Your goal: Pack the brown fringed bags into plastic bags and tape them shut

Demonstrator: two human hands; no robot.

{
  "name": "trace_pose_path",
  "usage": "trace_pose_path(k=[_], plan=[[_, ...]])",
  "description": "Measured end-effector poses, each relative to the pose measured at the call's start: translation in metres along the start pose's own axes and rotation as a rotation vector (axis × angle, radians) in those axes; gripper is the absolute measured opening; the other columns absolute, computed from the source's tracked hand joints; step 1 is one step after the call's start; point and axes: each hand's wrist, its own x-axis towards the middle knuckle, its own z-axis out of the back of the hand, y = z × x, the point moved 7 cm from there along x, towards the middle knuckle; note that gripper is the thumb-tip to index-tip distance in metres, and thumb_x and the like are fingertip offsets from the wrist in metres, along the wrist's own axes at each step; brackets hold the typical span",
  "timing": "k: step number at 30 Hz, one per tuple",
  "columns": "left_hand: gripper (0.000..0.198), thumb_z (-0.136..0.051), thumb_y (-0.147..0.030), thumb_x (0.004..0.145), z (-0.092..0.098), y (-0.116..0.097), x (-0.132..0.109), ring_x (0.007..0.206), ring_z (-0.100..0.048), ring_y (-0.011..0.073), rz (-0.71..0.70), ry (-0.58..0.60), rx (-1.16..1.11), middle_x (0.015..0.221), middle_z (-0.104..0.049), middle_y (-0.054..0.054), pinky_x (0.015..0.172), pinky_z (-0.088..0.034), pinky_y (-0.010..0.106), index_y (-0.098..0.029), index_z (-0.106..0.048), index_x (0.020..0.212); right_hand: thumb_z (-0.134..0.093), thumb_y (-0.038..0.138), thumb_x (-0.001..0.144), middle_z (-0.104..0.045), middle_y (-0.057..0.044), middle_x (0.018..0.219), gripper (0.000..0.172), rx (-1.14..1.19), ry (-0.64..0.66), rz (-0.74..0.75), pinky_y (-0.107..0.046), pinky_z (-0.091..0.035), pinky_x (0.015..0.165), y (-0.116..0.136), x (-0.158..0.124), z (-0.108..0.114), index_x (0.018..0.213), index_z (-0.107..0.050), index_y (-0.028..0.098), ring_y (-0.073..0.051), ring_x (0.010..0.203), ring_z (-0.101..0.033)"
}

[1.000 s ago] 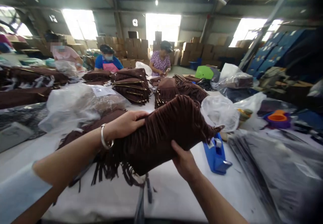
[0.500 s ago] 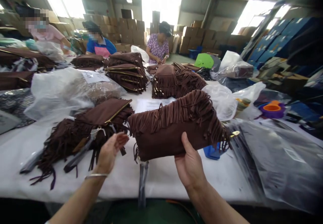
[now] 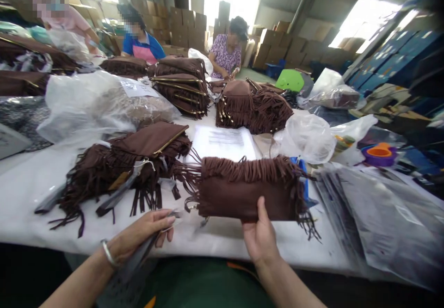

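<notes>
My right hand [image 3: 261,236] grips the lower edge of a brown fringed bag [image 3: 248,194], thumb on its smooth front. The bag is level above the table, its fringe along the top and hanging at both sides. To its left, my left hand [image 3: 152,227] pinches a dark strap wrapped in clear plastic [image 3: 140,252], which trails down past the table edge. A small metal fitting [image 3: 189,205] shows at the bag's left end. Beyond my left hand lies another brown fringed bag [image 3: 149,141] with a gold zipper, plastic-wrapped straps and a tag.
Stacked fringed bags [image 3: 182,86] and a second pile [image 3: 255,107] stand at the back. A paper sheet [image 3: 225,141] lies mid-table. Clear plastic bags [image 3: 391,220] cover the right side; a bulky plastic bag [image 3: 86,109] sits left. Several co-workers [image 3: 227,51] are across the table.
My left hand has moved down and closed on the wrapped strap that hung below the bag. The bag in my right hand has been lowered and levelled, and its fringe has shifted.
</notes>
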Motion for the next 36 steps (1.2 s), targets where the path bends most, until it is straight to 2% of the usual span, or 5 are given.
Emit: trace_pose_path(k=[6, 15, 23, 31, 36], plan=[[0.033, -0.064, -0.047, 0.073, 0.012, 0.015, 0.008, 0.061, -0.054, 0.0159, -0.022, -0.086, 0.367, 0.067, -0.062, -0.001, 0.056, -0.040, 0.023, -0.017, -0.065, 0.088, -0.072, 0.028, 0.077, -0.073, 0.000, 0.098, 0.030, -0.053, -0.105, -0.321, -0.030, -0.058, 0.077, -0.067, 0.007, 0.081, 0.104, -0.061, 0.023, -0.016, 0.087, -0.069], [0.030, -0.058, -0.047, 0.078, 0.017, 0.012, 0.011, 0.058, -0.055, 0.0166, 0.016, -0.126, 0.438, 0.061, -0.061, 0.000, 0.053, -0.038, 0.022, -0.018, -0.061, 0.081, -0.052, 0.056, 0.086, -0.071, -0.012, 0.076, 0.049, -0.745, 0.414, -0.605, -0.019, -0.049, 0.045, -0.070, -0.025, 0.041, 0.093, -0.064, 0.010, -0.017, 0.061, -0.068], [0.040, -0.064, -0.050, 0.076, 0.018, 0.031, -0.004, 0.074, -0.058, 0.0170, 0.123, -0.096, 0.096, 0.079, -0.065, 0.001, 0.067, -0.042, 0.024, -0.017, -0.062, 0.097, -0.050, 0.035, 0.091, -0.072, -0.010, 0.086, 0.023, -1.977, 1.098, 0.345, -0.029, -0.046, 0.067, -0.080, -0.044, -0.030, 0.095, -0.066, 0.019, -0.025, 0.078, -0.068], [0.041, -0.061, -0.053, 0.077, -0.008, 0.038, -0.014, 0.077, -0.061, 0.0198, 0.152, -0.138, -0.046, 0.086, -0.068, 0.002, 0.068, -0.044, 0.026, -0.017, -0.062, 0.097, -0.045, 0.054, 0.091, -0.072, -0.001, 0.081, 0.036, -1.698, 1.056, 0.155, -0.023, -0.041, 0.062, -0.091, -0.056, -0.051, 0.092, -0.067, 0.026, -0.017, 0.074, -0.066], [0.033, -0.056, -0.047, 0.079, 0.001, 0.016, -0.018, 0.087, -0.064, 0.0254, -0.025, -0.247, 0.450, 0.092, -0.069, 0.006, 0.074, -0.046, 0.030, -0.019, -0.063, 0.094, -0.057, 0.043, 0.082, -0.072, -0.003, 0.077, 0.023, -1.807, 1.033, 0.126, -0.027, -0.042, 0.061, -0.133, -0.059, -0.047, 0.086, -0.071, 0.024, -0.021, 0.072, -0.065]])
